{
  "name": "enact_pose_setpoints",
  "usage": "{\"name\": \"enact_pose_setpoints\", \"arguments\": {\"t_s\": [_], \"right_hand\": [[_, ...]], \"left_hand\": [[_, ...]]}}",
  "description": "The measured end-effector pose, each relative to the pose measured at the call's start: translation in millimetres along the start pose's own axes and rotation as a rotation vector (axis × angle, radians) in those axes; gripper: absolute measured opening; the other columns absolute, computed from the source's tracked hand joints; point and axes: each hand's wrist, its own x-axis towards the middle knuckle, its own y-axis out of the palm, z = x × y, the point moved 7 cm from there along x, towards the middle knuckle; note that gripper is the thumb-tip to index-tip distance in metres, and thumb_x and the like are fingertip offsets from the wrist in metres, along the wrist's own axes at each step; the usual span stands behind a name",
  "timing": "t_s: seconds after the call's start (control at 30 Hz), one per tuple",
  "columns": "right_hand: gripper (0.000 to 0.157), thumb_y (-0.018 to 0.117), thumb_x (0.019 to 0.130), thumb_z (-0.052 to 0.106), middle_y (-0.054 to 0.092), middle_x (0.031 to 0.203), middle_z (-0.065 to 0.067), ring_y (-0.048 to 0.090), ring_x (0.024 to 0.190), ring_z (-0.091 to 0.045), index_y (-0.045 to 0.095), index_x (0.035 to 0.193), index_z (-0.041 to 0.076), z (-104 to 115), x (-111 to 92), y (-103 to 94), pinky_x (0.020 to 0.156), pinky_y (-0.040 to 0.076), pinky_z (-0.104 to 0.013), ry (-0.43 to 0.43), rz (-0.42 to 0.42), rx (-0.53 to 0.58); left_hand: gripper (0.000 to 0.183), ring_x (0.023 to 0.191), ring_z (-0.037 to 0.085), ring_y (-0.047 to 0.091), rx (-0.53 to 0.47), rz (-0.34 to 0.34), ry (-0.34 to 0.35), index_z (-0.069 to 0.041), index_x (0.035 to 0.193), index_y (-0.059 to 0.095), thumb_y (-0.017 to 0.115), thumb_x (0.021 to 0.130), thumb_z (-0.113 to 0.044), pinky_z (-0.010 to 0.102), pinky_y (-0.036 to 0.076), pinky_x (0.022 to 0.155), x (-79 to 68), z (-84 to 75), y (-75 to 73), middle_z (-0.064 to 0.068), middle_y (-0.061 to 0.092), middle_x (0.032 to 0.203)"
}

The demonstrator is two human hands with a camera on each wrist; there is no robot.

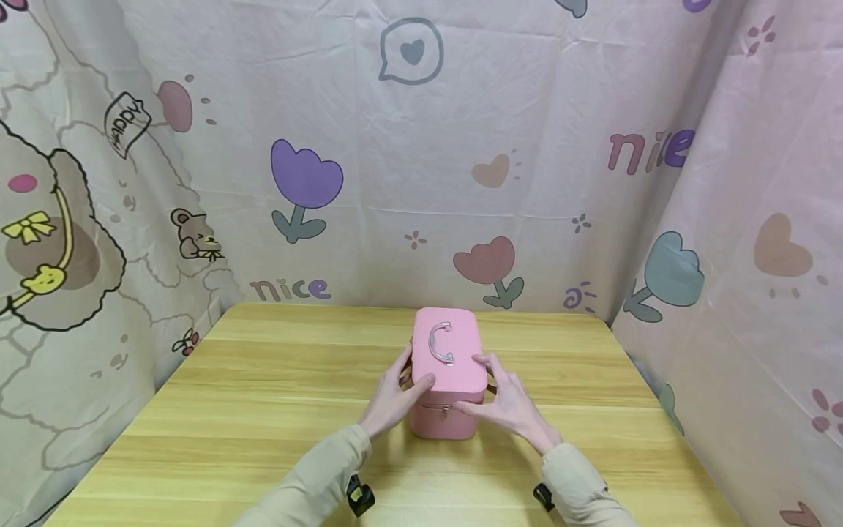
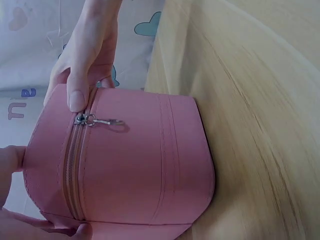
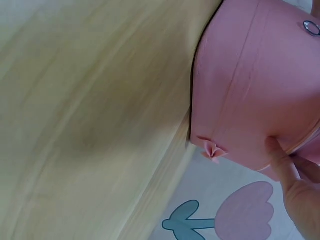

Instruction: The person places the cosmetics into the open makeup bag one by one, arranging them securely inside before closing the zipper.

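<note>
A pink vanity case (image 1: 457, 333) stands upright on the table, its lid down, with a silver handle (image 1: 432, 341) on top. Along the front a zipper (image 2: 72, 167) runs below the lid, and its metal pull tab (image 2: 109, 122) hangs near the right thumb. My left hand (image 1: 393, 399) grips the left side, thumb over the lid's front corner and fingers along the side. From the right, my right hand (image 1: 507, 402) holds the case, its thumb at the zipper slider and a fingertip on the lid's edge.
Light wood-grain table (image 1: 296, 380) lies under the case and reaches back to a printed fabric curtain (image 1: 395, 161), which also hangs at both sides. A small pink bow (image 3: 212, 151) sits low on the case. Black wrist devices (image 1: 360, 495) hang under both sleeves.
</note>
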Motion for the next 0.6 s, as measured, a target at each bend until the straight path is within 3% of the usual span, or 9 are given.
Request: {"name": "enact_pose_setpoints", "arguments": {"t_s": [0.17,0.3,0.4,0.5,0.6], "right_hand": [[0.086,0.089,0.074,0.041,0.050,0.151,-0.016,0.059,0.129,-0.039,0.044,0.143,0.016,0.9,-0.7,2.5,0.106,0.053,-0.050,-0.017,0.029,0.052],[0.088,0.086,0.075,0.046,0.039,0.160,-0.012,0.052,0.135,-0.043,0.041,0.147,0.024,-0.7,-4.8,0.8,0.108,0.046,-0.064,0.005,0.014,0.016],[0.084,0.084,0.077,0.045,0.036,0.160,-0.011,0.044,0.141,-0.041,0.043,0.148,0.025,2.9,-8.4,-2.4,0.110,0.040,-0.070,-0.044,-0.054,-0.027],[0.071,0.084,0.078,0.041,0.046,0.145,-0.012,0.048,0.134,-0.034,0.053,0.137,0.016,13.7,-11.9,-7.4,0.110,0.044,-0.064,-0.204,-0.192,-0.082],[0.042,0.078,0.085,0.039,0.062,0.110,-0.008,0.060,0.102,-0.023,0.064,0.108,0.008,31.7,-18.3,-13.0,0.092,0.057,-0.038,-0.481,-0.366,-0.148]], "left_hand": [[0.079,0.145,0.045,0.039,0.006,0.002,0.004,0.004,0.157,0.024,0.067,0.097,-0.025,0.052,0.038,0.118,1.4,2.3,-1.5,0.031,0.034,0.158],[0.079,0.145,0.044,0.039,0.007,0.001,0.011,0.004,0.157,0.025,0.068,0.096,-0.024,0.052,0.039,0.118,2.3,2.7,-2.0,0.030,0.035,0.158],[0.078,0.146,0.044,0.038,0.009,0.007,0.017,0.004,0.157,0.026,0.068,0.096,-0.024,0.052,0.039,0.118,2.6,2.4,-1.8,0.030,0.035,0.158],[0.078,0.145,0.045,0.038,0.002,0.014,0.023,0.004,0.157,0.026,0.068,0.097,-0.023,0.053,0.039,0.117,2.8,2.2,-1.4,0.031,0.035,0.158],[0.078,0.145,0.046,0.038,-0.009,0.017,0.024,0.004,0.156,0.027,0.068,0.096,-0.023,0.053,0.039,0.117,3.0,2.6,-1.5,0.032,0.035,0.157]]}}
